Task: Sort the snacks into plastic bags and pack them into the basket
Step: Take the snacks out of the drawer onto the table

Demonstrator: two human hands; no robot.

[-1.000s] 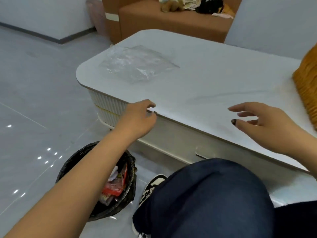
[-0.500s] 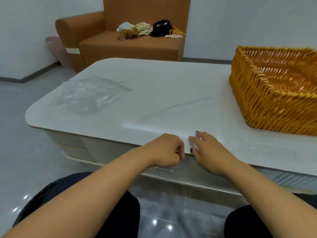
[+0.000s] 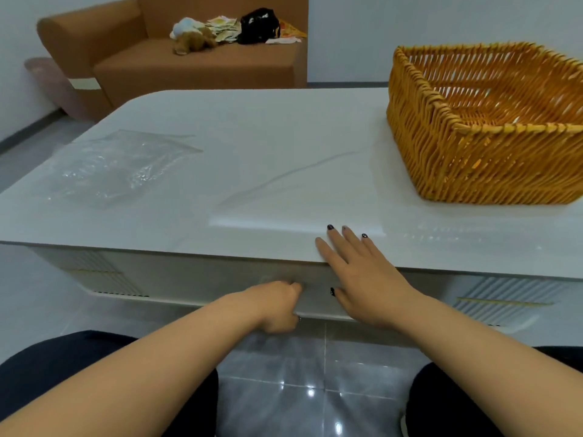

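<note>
- Progress looks close to nil: the basket (image 3: 485,121) at two o'clock on the bench (image 3: 252,146) holds nothing that shows, and no snack is bagged.
- Plastic bags (image 3: 116,165) lie flat and seemingly unfilled at ten o'clock on the bench, well apart from the basket.
- Snacks themselves are not in sight on the bench. My guess is they sit inside the bench, behind the front panel where both hands are working.
- Left hand (image 3: 277,305) at six o'clock is curled against the bench front below the top edge. Its grip seems to be closed on something there, perhaps a drawer pull, but the pull itself is hidden, so I cannot tell for sure.
- Right hand (image 3: 362,279) lies just beside it, fingers (image 3: 337,239) straight and spread on the bench top, thumb hanging over the front face. It holds nothing and seems to be bracing.
- Left to do, as I judge it: get the snacks out, sort them, fill the bags and set them in the basket, which is nearly everything.
- Sofa (image 3: 195,61) stands at twelve o'clock beyond the bench, with a soft toy (image 3: 192,36), some papers and a black bag (image 3: 258,25) on its seat.
- Knees sit close under the bench front, so anything drawn out toward the person may have little room.
</note>
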